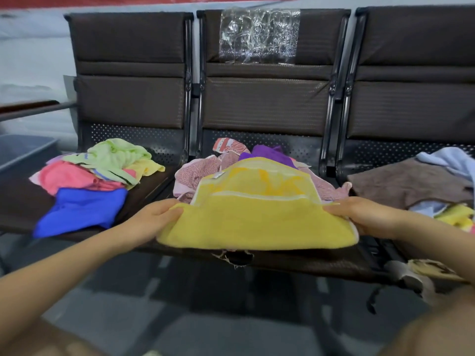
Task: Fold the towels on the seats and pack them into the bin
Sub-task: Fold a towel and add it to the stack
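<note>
Step in hand: folding, and we're mid-fold on the yellow towel (257,217), spread over the front edge of the middle seat (295,260) atop the pink patterned towels (198,173).
Left hand (151,219): fingers curled round the towel's left edge, gripping it.
Right hand (359,214): pinching the right edge, thumb on top, cloth pulled taut between the two.
Towel state: one fold looks made already, judging by the doubled layer along the near edge (the striped band sits toward the back).
Still to go, left seat (23,201): a loose heap, blue towel (82,209) at the front edge, pink towel (66,176) and green towel (115,155) behind.
Still to go, right seat (365,160): brown towel (411,183) draped over pale blue cloth.
Bin: possibly the grey container (23,147) at the far left, though it's blurred and cropped, so hard to say.
Next move: bring one side across to halve the towel again, keeping the edges lined up, then carry it to the bin.
Progress: early days, I'd judge.
</note>
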Demonstrator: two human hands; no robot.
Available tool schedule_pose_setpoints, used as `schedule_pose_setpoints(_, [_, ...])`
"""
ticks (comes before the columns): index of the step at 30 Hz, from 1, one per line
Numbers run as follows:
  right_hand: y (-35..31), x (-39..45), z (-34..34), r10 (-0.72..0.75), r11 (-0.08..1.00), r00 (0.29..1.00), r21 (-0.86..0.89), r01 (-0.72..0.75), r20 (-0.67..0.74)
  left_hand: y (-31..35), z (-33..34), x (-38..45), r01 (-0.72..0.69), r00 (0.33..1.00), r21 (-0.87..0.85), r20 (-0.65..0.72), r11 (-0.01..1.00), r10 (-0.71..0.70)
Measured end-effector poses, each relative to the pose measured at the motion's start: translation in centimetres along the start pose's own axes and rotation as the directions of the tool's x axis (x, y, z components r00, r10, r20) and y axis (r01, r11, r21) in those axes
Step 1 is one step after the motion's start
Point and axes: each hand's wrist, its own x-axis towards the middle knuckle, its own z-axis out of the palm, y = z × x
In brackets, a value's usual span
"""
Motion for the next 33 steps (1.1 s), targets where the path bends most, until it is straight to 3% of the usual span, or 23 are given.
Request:
schedule_pose_setpoints(2, [0.0,-0.7,0.2,0.045,0.999,0.989,0.016,-0.047,0.14,0.0,0.4,-0.7,0.028,0.998,0.032,0.047,0.999,-0.03])
schedule_pose_setpoints(4, [-0.1,-0.6,-0.1,0.04,0.999,0.982,0.004,-0.042,0.187,0.2,0.6,-0.5,0.046,0.996,0.047,0.073,0.998,-0.05])
schedule_pose_setpoints(8, [-1.8,0.9,-0.7,-0.132,0.991,0.987,0.024,0.134,-0.091,1.0,0.2,2.6,0.032,0.999,0.06,-0.015,0.998,-0.031])
schedule_pose_setpoints(10, [-2.7,2.1,-1.4,-0.224,0.975,0.952,-0.065,0.215,-0.21,1.2,-0.2,4.9,0.029,0.997,0.11,-0.077,0.993,-0.02])
schedule_pose_setpoints(12, [-2.9,3.3,-1.8,-0.289,0.941,0.929,-0.245,0.232,-0.233,1.3,-0.4,6.8,0.056,0.994,0.16,-0.103,0.986,-0.04])
schedule_pose_setpoints(15, [-2.1,6.2,-2.0,-0.301,0.861,0.919,-0.488,0.147,-0.254,0.6,-0.2,9.3,0.14,0.987,0.247,-0.106,0.959,-0.117])
schedule_pose_setpoints(19, [0.0,9.9,-2.0,-0.282,0.783,0.909,-0.621,0.033,-0.307,-1.8,0.2,11.6,0.228,0.974,0.431,-0.092,0.873,-0.209])
schedule_pose_setpoints(26, [1.2,12.0,-1.3,-0.253,0.734,0.907,-0.677,-0.046,-0.336,-3.9,1.4,12.8,0.237,0.971,0.563,-0.121,0.792,-0.204])
schedule_pose_setpoints(30, [1.4,12.3,-0.9,-0.22,0.781,0.897,-0.621,-0.075,-0.385,-4.3,1.7,12.5,0.207,0.975,0.563,-0.051,0.8,-0.216])
schedule_pose_setpoints(33, [1.0,11.8,-0.3,-0.218,0.784,0.865,-0.609,-0.119,-0.451,-3.9,2.4,12.4,0.198,0.978,0.629,-0.079,0.752,-0.192])
